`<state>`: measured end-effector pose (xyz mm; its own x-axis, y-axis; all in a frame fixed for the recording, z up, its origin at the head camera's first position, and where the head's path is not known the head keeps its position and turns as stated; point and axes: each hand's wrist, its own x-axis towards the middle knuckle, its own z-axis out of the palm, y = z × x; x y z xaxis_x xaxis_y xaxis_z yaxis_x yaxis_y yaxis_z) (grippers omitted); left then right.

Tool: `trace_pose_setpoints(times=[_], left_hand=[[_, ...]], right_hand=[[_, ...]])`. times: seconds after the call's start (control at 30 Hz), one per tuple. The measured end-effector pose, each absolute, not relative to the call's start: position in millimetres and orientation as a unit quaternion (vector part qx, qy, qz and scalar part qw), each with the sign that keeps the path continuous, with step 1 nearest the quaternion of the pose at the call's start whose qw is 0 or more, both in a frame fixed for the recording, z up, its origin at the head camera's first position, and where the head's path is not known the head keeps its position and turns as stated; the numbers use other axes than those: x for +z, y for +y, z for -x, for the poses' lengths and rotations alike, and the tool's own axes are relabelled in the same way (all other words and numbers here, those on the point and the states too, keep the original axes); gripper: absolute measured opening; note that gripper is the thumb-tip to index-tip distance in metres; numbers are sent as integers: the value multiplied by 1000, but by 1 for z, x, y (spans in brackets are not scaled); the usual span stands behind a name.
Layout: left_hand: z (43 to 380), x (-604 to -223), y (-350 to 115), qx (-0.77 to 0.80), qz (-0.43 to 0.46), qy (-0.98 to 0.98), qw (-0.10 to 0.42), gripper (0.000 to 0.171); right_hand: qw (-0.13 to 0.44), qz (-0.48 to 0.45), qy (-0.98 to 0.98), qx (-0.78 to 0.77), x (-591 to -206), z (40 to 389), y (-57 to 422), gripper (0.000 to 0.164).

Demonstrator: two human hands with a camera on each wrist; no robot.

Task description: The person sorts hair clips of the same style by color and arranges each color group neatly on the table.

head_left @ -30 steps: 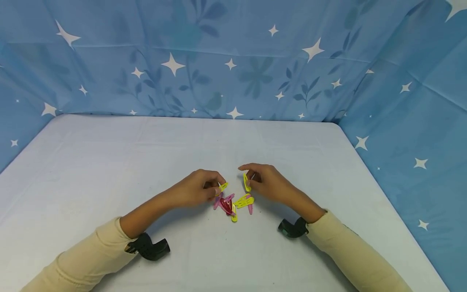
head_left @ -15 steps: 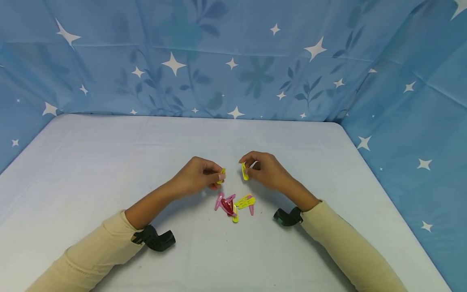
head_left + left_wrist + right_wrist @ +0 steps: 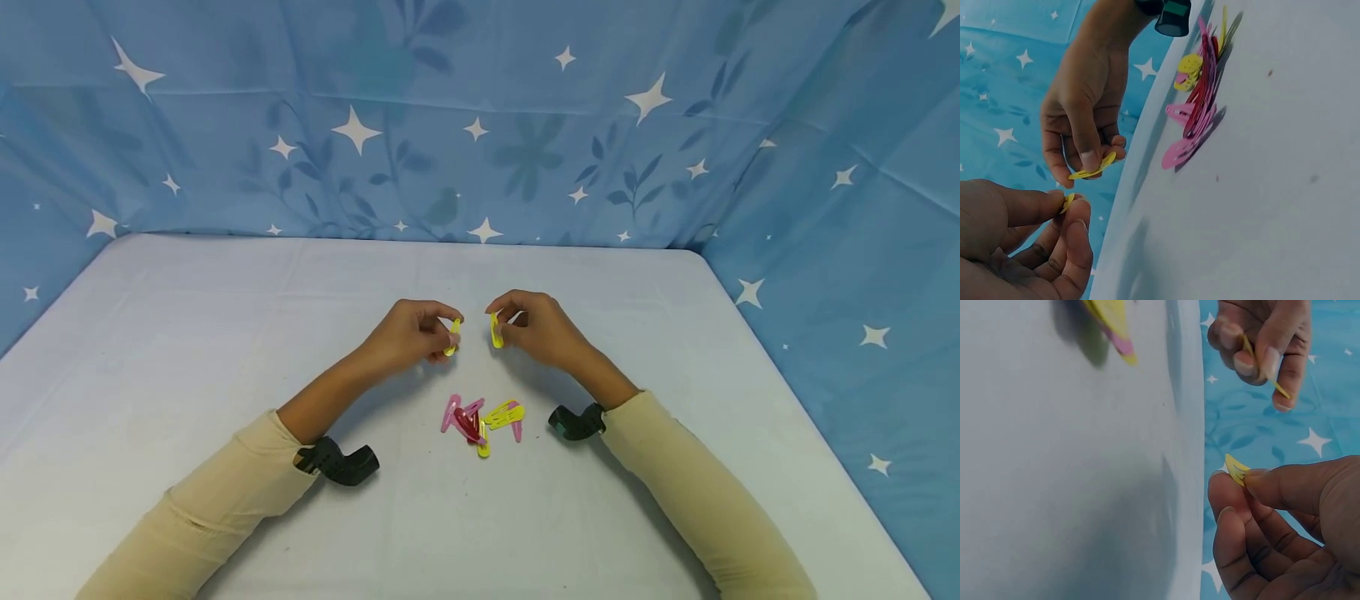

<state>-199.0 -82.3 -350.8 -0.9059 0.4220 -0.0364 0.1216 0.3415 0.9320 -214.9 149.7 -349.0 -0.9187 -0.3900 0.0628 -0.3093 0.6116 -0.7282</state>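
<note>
My left hand [image 3: 408, 333] pinches a yellow snap hair clip [image 3: 453, 336] between thumb and fingers, raised off the table. Facing it across a narrow gap, my right hand [image 3: 542, 327] pinches a second yellow hair clip [image 3: 496, 332]. Both clips also show in the left wrist view, the left one [image 3: 1067, 203] partly covered by fingertips. Nearer to me than the hands lies a small pile of hair clips: pink ones [image 3: 449, 412], a dark red one [image 3: 467, 423] and yellow ones [image 3: 504, 415]. Some overlap, so parts are hidden.
A white cloth covers the table [image 3: 225, 333]. Blue curtains with white stars [image 3: 480, 125] hang behind it and along the right side. Black wrist cameras [image 3: 345, 463] sit at both beige sleeves.
Both hands have moved away from me, beyond the pile, each carrying a yellow hair clip. The clips in the hands now stand more upright and closer together. The pile stays in place.
</note>
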Motion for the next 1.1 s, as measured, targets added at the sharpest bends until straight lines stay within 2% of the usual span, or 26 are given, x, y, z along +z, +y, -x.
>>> trace_pose_setpoints(times=[0.3,0.5,0.67,0.87,1.1], left_hand=[[219,-358,-75,507,-176,840,78,35],[233,-363,-72,501,-154,850,58,29],[242,-366,-69,518,-130,843,68,25],[252,-368,-66,538,-99,833,78,25],[257,-371,-63,515,-110,847,74,24]], right_hand=[[44,196,897,-394,-351,228,143,25],[69,195,885,-416,-351,240,131,25],[93,176,877,-438,-353,247,124,24],[83,164,885,-428,-354,256,122,22],[74,159,909,-378,-357,265,120,21]])
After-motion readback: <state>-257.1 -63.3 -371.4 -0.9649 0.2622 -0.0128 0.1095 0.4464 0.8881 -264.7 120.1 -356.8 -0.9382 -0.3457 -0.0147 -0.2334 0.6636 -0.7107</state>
